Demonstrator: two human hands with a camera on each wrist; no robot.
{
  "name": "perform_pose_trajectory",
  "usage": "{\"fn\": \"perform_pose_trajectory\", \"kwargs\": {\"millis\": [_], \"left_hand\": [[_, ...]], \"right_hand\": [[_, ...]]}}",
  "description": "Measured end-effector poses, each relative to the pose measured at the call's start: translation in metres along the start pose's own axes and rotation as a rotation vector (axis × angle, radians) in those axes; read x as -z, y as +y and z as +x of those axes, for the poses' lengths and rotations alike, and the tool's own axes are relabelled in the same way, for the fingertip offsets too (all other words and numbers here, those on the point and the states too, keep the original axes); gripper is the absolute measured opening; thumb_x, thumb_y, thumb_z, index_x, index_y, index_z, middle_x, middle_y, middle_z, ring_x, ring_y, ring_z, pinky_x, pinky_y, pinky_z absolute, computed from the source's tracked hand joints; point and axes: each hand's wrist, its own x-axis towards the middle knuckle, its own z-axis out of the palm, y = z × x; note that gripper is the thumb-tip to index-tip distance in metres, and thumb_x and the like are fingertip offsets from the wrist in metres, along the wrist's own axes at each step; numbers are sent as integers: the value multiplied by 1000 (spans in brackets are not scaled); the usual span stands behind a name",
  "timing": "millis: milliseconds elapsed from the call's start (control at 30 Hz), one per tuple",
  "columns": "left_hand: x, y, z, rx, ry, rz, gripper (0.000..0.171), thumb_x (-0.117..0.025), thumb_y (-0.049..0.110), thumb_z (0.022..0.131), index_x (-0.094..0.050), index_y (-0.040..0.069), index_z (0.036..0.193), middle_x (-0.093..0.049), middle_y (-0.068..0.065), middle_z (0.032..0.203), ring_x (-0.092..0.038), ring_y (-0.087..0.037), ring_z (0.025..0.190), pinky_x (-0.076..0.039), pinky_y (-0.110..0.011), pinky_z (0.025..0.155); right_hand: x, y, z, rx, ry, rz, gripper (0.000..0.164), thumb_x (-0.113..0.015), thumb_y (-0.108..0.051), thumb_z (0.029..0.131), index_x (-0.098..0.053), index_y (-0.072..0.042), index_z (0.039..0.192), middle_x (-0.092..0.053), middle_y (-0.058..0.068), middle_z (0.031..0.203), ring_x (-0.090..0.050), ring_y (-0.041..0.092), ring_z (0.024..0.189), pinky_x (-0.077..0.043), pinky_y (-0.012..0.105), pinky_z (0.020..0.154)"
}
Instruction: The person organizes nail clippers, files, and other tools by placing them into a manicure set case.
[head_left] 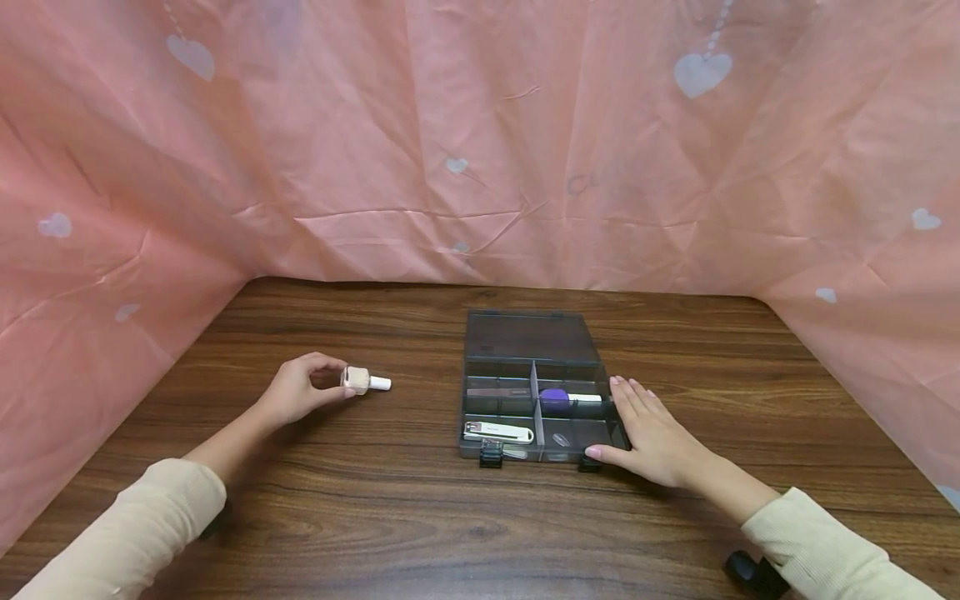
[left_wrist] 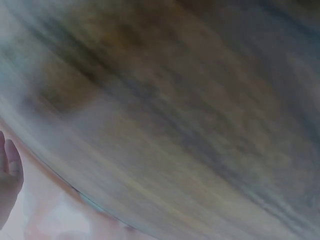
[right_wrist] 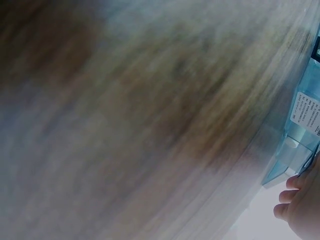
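Observation:
My left hand [head_left: 303, 387] pinches a small nail polish bottle [head_left: 356, 381] with a white cap between thumb and fingers, over the left half of the table. A dark see-through compartment case [head_left: 538, 450] lies with its lid [head_left: 528, 337] folded back. Along the case's right side rests my right hand [head_left: 656, 437], fingers straight, thumb at the front corner. Inside are a white nail clipper [head_left: 498, 432] at front left, a purple nail polish bottle [head_left: 555, 400] at back right, a brownish flat strip [head_left: 497, 393] at back left and a small clear piece [head_left: 560, 439] at front right.
The wooden table [head_left: 337, 517] runs back to a pink curtain [head_left: 450, 192] that hangs around three sides. Two latches, one the black left latch [head_left: 491, 454], stick out at the case's front. A black object [head_left: 742, 571] sits by the right sleeve.

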Motion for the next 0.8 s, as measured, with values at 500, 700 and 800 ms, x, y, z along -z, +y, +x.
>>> {"fn": "perform_pose_trajectory", "kwargs": {"millis": [500, 700, 800], "left_hand": [[-6, 26, 11, -35, -11, -113, 36, -78, 11, 73, -63, -6, 101, -68, -21, 100, -65, -34, 94, -54, -40, 80], [-8, 40, 16, -48, -7, -142, 36, -78, 12, 73, -64, -5, 102, -68, -20, 99, -66, -31, 91, -55, -38, 78], [-10, 47, 18, -53, -12, -154, 36, -79, 12, 73, -64, -4, 101, -69, -19, 98, -66, -29, 90, -54, -38, 78]], "right_hand": [[0, -1, 0, 2, 4, 14, 101, -55, -61, 82, -19, 11, 142, -19, 30, 149, -16, 46, 138, -16, 58, 110], [1, -1, 0, 4, 8, 14, 100, -55, -61, 82, -19, 12, 142, -19, 30, 149, -16, 46, 138, -16, 58, 110], [1, 0, 0, 6, 8, 15, 100, -55, -60, 82, -19, 12, 142, -20, 30, 149, -17, 46, 137, -16, 58, 110]]}}
